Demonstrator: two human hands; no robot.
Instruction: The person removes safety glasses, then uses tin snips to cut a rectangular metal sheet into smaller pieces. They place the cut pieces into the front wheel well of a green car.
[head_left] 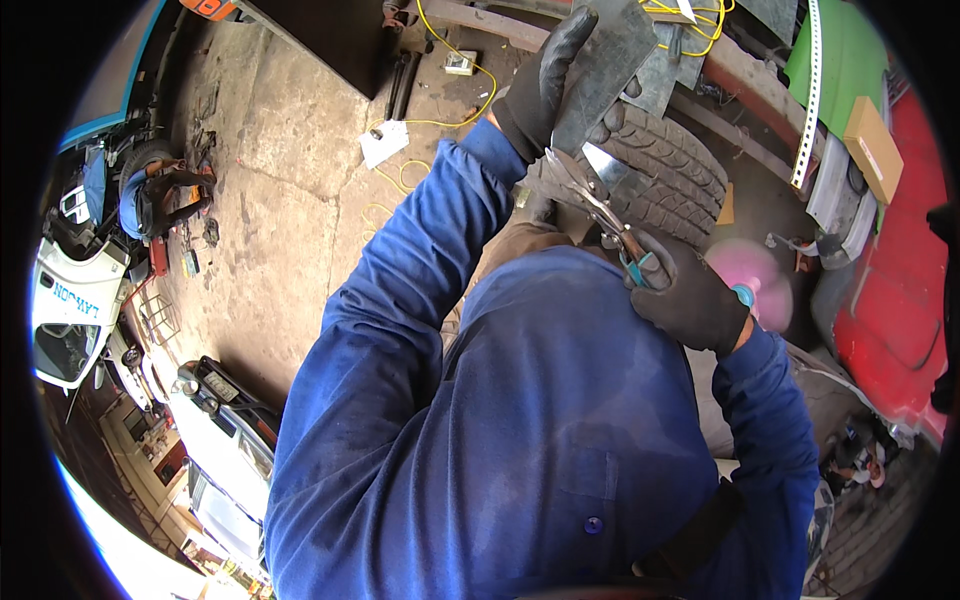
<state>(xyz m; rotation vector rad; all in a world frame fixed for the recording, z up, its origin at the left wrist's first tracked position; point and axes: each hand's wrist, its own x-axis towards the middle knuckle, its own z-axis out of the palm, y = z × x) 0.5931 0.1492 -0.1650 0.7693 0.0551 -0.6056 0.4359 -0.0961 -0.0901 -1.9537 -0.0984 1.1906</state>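
Observation:
My left hand (pixel 545 92), in a dark glove, grips a flat grey piece of sheet metal (pixel 606 72). Its thumb lies along the near side, and fingertips show at the sheet's lower right edge. Gloved as well, my right hand (pixel 692 298) is closed around the teal-tipped handles of a pair of tin snips (pixel 602 208). The snips' jaws are at the lower end of the sheet; whether they bite into it I cannot tell. A bright metal flap (pixel 606 168) shows beside the jaws. Behind both hands lies a treaded tyre (pixel 672 172).
A pink fan (pixel 757 283) is blurred beside my right hand. At right are a red car body (pixel 895 290), a green panel (pixel 835 65), a perforated strip (pixel 808 100) and a cardboard box (pixel 873 150). A yellow cord (pixel 490 90) crosses the floor. Someone crouches (pixel 155 200) far left near vehicles.

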